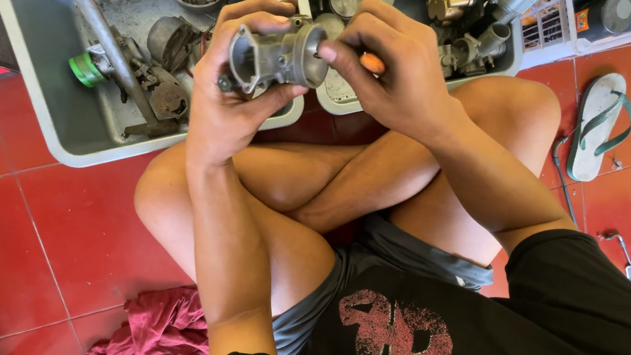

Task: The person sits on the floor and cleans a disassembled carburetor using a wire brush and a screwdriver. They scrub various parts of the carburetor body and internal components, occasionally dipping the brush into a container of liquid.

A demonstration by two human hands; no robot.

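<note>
Crossed legs [309,193] on red floor [70,245]. Left hand [229,105] clenched on grey carburetor body [275,58]. Right hand [394,79] grips orange-handled tool [372,63] against it, above grey trays [76,137].

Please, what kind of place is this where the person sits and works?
Probably a small engine repair workshop, perhaps for motorcycles. The left hand holds a grey metal carburettor-like part, grey trays hold used metal engine parts, and the person sits on a red tiled floor.

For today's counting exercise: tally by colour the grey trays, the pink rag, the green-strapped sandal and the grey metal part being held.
Grey: 3 – left tray, right tray, metal part held in both hands
Pink: 1 – rag
White and green: 1 – sandal
Total: 5
</note>
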